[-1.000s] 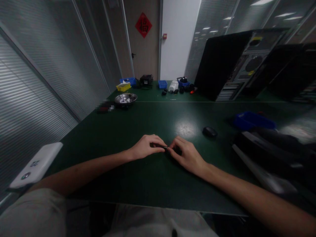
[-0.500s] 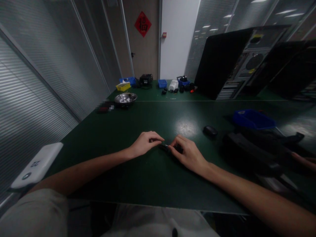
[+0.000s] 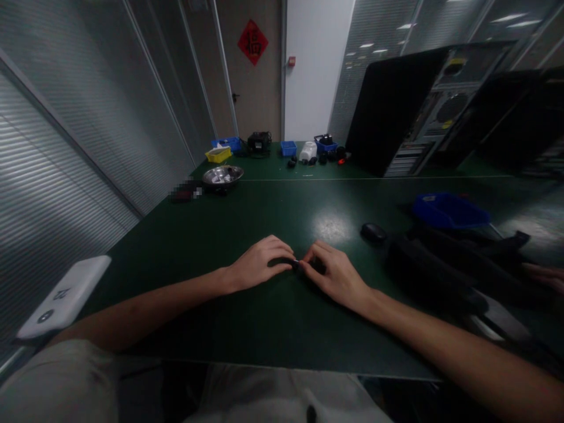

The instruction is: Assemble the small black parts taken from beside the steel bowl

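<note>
Both of my hands meet over the green table (image 3: 247, 329), near its front half. My left hand (image 3: 259, 262) pinches the left end of a small dark object (image 3: 295, 265) between thumb and fingers. From the right, my right hand (image 3: 337, 271) closes its thumb and index finger on the same object, where a small bright bit shows. The object is too small and dark to name. Beyond my right hand lies a black computer mouse (image 3: 373, 232).
A black bag-like item (image 3: 434, 270) lies at the right, with another person's hand (image 3: 546, 276) beside it. Behind are a blue tray (image 3: 449, 211) and a black computer case (image 3: 392, 111). A metal bowl (image 3: 222, 175) stands at the back left.
My left hand has moved slightly right and its fingers now reach the small dark object. The black item at the right has shifted a little left.
</note>
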A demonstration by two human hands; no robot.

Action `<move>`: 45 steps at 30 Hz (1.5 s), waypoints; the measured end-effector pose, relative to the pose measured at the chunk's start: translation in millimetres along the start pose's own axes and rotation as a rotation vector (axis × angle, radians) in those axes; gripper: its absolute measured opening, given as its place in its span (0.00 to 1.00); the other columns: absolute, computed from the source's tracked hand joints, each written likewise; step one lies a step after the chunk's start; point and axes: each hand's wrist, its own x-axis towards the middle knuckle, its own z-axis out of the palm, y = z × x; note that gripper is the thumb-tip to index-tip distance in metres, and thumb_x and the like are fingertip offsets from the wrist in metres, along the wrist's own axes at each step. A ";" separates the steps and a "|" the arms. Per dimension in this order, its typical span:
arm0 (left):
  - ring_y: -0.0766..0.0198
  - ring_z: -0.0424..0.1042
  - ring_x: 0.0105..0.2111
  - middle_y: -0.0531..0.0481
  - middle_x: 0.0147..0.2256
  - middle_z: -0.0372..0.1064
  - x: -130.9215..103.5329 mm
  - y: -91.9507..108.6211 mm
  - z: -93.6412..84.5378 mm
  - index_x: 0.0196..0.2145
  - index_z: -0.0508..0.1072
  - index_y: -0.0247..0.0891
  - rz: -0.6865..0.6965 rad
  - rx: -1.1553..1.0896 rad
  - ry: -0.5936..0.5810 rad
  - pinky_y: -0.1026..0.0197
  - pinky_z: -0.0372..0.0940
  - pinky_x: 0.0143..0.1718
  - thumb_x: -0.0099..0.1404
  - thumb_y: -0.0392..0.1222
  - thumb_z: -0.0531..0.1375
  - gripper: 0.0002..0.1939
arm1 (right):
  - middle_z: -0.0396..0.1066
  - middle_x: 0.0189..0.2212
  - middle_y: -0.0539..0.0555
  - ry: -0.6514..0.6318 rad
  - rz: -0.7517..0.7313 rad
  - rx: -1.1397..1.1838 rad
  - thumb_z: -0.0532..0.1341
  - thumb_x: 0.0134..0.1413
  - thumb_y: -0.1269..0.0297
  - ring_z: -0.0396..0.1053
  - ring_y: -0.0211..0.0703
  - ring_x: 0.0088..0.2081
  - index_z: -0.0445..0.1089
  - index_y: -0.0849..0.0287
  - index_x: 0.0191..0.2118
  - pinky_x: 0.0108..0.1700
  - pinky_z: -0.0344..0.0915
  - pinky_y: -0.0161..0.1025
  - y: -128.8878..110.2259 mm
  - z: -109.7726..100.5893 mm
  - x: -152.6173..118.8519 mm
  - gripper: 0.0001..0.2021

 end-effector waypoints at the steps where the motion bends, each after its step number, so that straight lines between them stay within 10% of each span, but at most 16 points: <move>1: 0.55 0.70 0.52 0.44 0.50 0.75 -0.1 -1.4 0.2 0.50 0.78 0.40 0.003 0.011 0.003 0.51 0.65 0.57 0.73 0.43 0.61 0.11 | 0.70 0.36 0.52 0.000 0.002 -0.002 0.61 0.67 0.64 0.69 0.41 0.34 0.70 0.56 0.37 0.35 0.64 0.38 0.2 -0.2 -0.2 0.05; 13: 0.57 0.71 0.53 0.45 0.53 0.73 0.0 -20.6 -13.3 0.58 0.74 0.41 -0.062 0.058 -0.036 0.53 0.66 0.56 0.76 0.40 0.57 0.16 | 0.71 0.37 0.53 -0.014 0.007 -0.001 0.61 0.67 0.64 0.69 0.41 0.34 0.70 0.56 0.37 0.33 0.63 0.38 2.0 -4.4 -0.9 0.05; 28: 0.51 0.73 0.49 0.43 0.50 0.76 -80.8 -209.8 -138.5 0.50 0.80 0.36 -0.757 0.627 0.465 0.52 0.64 0.55 0.69 0.40 0.61 0.15 | 0.71 0.38 0.52 -0.025 -0.004 0.000 0.61 0.67 0.64 0.69 0.40 0.34 0.70 0.56 0.38 0.34 0.64 0.38 4.2 -5.1 -2.3 0.05; 45: 0.49 0.72 0.50 0.39 0.49 0.75 -89.0 -216.9 -142.4 0.49 0.80 0.32 -0.805 0.693 0.448 0.52 0.62 0.57 0.70 0.41 0.56 0.17 | 0.71 0.38 0.52 -0.026 -0.010 0.005 0.61 0.67 0.64 0.69 0.40 0.33 0.70 0.56 0.38 0.34 0.64 0.39 4.9 -4.4 -2.8 0.04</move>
